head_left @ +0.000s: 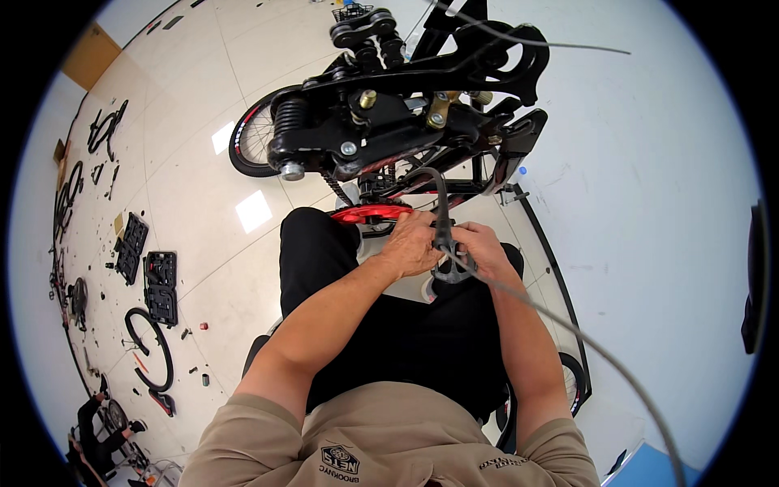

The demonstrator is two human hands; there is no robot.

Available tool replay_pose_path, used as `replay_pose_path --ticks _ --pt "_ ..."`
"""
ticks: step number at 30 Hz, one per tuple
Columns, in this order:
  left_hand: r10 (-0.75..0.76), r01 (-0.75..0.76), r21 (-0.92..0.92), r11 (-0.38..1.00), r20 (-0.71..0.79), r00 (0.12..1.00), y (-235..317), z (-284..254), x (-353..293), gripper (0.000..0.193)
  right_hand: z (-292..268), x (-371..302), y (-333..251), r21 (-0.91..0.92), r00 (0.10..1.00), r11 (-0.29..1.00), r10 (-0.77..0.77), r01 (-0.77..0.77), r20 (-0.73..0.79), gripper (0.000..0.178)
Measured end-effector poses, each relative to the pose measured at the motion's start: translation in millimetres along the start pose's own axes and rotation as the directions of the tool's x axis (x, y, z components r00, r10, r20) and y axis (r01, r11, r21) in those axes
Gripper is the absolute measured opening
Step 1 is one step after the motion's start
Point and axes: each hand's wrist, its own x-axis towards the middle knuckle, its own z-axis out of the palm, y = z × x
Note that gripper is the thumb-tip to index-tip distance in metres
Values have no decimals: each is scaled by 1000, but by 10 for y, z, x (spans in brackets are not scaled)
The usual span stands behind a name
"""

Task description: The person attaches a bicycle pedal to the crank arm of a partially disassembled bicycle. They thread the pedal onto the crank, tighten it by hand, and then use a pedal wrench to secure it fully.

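My left hand (412,245) and my right hand (484,248) meet in front of my lap, on either side of a dark grey bicycle pedal (452,273). Both have curled fingers against it; some left fingertips are hidden behind a black cable housing (441,199). A thin grey cable (581,334) runs over the pedal toward the lower right. Just beyond my left hand is a red chainring (367,213). Large and near the camera, a black rear derailleur (381,134) with a coil spring and bolts hangs above the hands.
A bicycle wheel (248,140) stands behind the derailleur. On the tiled floor at left lie black tool cases (161,286), a curved black tyre piece (168,357), a saddle (162,402) and scattered parts. Another person (91,442) works at the lower left. A white wall (649,195) rises at right.
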Motion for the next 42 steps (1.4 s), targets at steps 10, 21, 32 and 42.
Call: replay_pose_path --ticks 10,21,32,42 --pt "-17 17 4 1000 4 1000 -10 16 5 27 -11 71 -72 -36 999 998 -48 49 15 17" --pt "-41 41 -5 999 31 999 -18 33 18 27 31 115 -14 -143 995 986 -89 81 -50 20" --pt "-27 27 23 999 10 1000 -47 69 5 27 1 103 5 -152 998 987 -55 49 -32 21" --pt "-49 49 29 998 1 999 -28 55 12 27 33 11 -67 -112 998 992 -53 51 -16 20"
